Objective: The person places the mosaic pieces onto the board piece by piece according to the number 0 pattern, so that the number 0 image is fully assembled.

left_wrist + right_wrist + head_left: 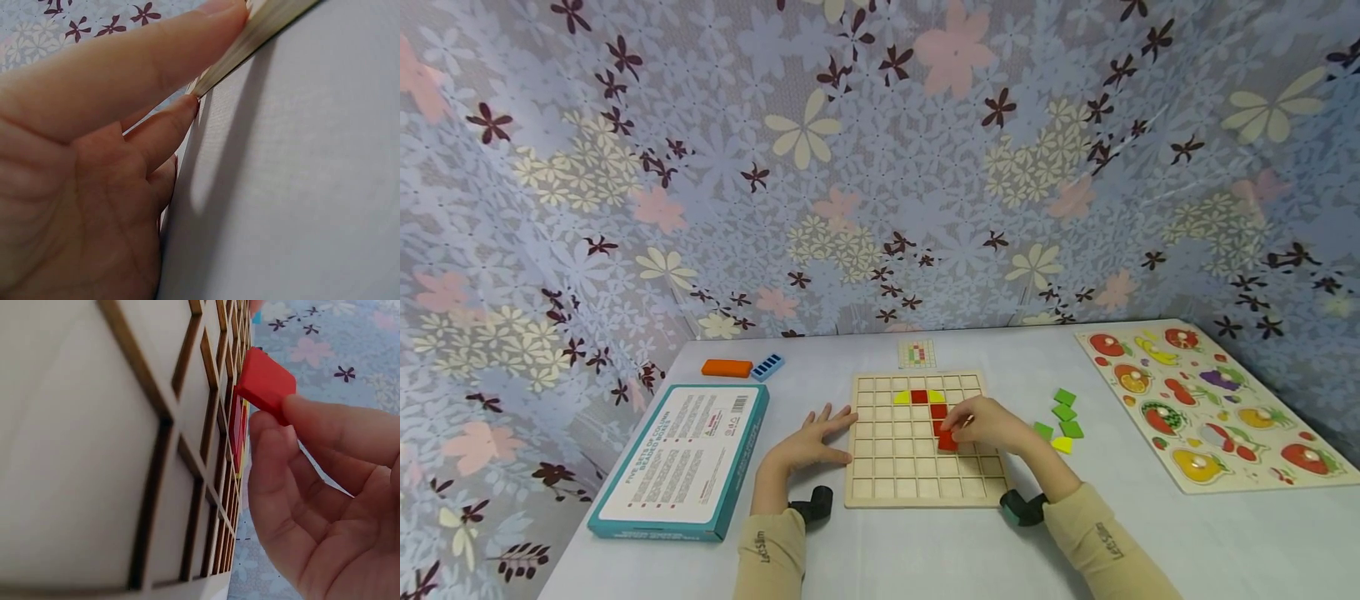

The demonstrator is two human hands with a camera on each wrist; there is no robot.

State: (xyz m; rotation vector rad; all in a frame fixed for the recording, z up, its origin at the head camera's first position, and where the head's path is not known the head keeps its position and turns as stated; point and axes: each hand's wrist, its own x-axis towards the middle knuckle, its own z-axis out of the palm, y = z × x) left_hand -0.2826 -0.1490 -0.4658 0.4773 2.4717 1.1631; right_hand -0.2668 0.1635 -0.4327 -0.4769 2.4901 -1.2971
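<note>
A wooden grid board lies on the table, with red squares and yellow pieces set in its upper and middle cells. My right hand pinches a red square tile over the board; in the right wrist view the tile is tilted between thumb and fingers of the hand. With fingers spread, my left hand touches the board's left edge; the left wrist view shows its fingertips against that edge.
Behind the board lies a small pattern card. Green tiles and a yellow piece are to the right, before a fruit puzzle. At left are a teal-edged box, an orange block and a blue piece.
</note>
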